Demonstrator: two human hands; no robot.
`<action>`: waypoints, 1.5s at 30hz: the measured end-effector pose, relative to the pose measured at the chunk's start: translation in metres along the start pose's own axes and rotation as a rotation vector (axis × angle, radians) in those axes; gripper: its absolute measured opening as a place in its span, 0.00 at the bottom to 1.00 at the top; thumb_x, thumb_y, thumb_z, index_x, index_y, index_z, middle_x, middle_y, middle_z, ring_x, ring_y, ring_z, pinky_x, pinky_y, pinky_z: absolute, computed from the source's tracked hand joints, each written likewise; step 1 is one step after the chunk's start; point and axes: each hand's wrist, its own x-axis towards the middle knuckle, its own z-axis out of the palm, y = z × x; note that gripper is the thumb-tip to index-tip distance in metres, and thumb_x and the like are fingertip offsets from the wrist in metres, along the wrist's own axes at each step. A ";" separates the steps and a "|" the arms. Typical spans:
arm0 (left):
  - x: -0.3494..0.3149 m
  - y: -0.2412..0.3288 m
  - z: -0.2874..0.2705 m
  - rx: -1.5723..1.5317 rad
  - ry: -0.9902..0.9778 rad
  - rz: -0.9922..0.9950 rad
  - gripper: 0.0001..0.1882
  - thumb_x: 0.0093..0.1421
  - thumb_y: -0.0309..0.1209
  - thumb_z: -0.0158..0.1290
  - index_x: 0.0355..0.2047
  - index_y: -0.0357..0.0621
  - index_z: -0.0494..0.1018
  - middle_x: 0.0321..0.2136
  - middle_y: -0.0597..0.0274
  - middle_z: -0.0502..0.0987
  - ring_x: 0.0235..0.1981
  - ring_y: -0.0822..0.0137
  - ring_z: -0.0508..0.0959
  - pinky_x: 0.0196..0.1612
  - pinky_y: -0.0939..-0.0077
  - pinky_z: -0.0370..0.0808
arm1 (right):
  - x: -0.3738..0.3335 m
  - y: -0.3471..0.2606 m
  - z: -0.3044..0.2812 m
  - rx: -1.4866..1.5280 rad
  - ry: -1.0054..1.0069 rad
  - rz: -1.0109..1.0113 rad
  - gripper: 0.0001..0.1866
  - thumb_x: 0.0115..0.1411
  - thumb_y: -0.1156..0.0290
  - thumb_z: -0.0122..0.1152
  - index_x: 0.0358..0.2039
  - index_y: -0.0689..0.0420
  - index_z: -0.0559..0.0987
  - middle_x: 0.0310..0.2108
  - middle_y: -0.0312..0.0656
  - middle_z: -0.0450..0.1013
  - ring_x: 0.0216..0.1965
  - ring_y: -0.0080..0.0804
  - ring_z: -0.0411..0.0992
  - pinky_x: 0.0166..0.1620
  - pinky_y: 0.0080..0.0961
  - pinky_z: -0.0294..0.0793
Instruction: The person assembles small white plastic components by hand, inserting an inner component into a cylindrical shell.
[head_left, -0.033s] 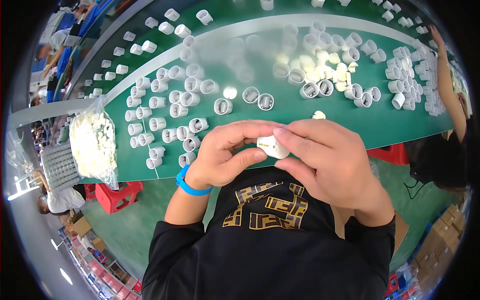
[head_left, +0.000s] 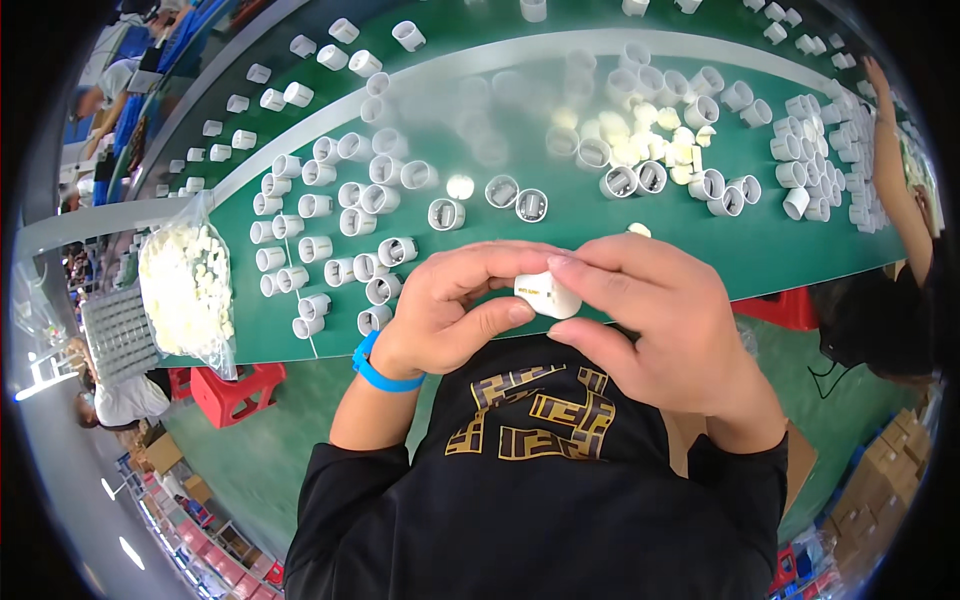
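Between my two hands, close in front of my chest, is a small white plastic housing (head_left: 541, 294) with small gold-coloured marks on the side facing me. My left hand (head_left: 447, 308) grips it from the left, thumb below and index finger stretched along its top. From the right, my right hand (head_left: 668, 325) has its index fingertip on the upper right corner, with the thumb tip just below the housing. Beyond my hands stand open white cups (head_left: 446, 213) with metal parts inside. A cream-coloured cap (head_left: 460, 187) lies beside them, and another cream piece (head_left: 638, 230) is partly hidden behind my right hand.
Many white cups (head_left: 316, 205) stand in groups on the green table (head_left: 560, 235). Cream pieces (head_left: 630, 150) are heaped farther back. At left lies a clear bag of cream pieces (head_left: 187, 290) near a grey tray (head_left: 118, 335). Another person's arm (head_left: 897, 180) reaches in at right; red stools (head_left: 238, 392) stand below.
My right hand has shifted very slightly and covers a bit more of the cream piece behind it. The housing is tilted a little differently; the left hand looks still.
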 end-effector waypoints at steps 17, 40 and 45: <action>0.017 0.015 -0.010 0.511 -0.203 0.107 0.19 0.60 0.21 0.61 0.53 0.36 0.80 0.51 0.47 0.81 0.52 0.49 0.82 0.54 0.62 0.79 | 0.001 0.031 0.009 0.958 -0.150 0.700 0.09 0.58 0.82 0.67 0.35 0.59 0.74 0.31 0.33 0.76 0.31 0.15 0.74 0.35 0.15 0.73; 0.229 -0.008 -0.224 1.643 0.220 0.187 0.26 0.53 0.41 0.68 0.50 0.44 0.79 0.43 0.56 0.83 0.46 0.56 0.80 0.50 0.63 0.76 | -0.035 0.071 0.003 -0.146 0.004 0.641 0.16 0.51 0.73 0.77 0.40 0.58 0.82 0.28 0.40 0.75 0.28 0.34 0.75 0.33 0.28 0.75; 0.218 0.035 -0.233 1.441 0.236 0.101 0.22 0.60 0.38 0.64 0.52 0.44 0.79 0.37 0.62 0.80 0.34 0.69 0.72 0.41 0.72 0.73 | -0.032 0.075 0.011 -0.302 -0.030 0.551 0.11 0.55 0.74 0.73 0.37 0.58 0.82 0.28 0.44 0.74 0.26 0.41 0.74 0.32 0.33 0.74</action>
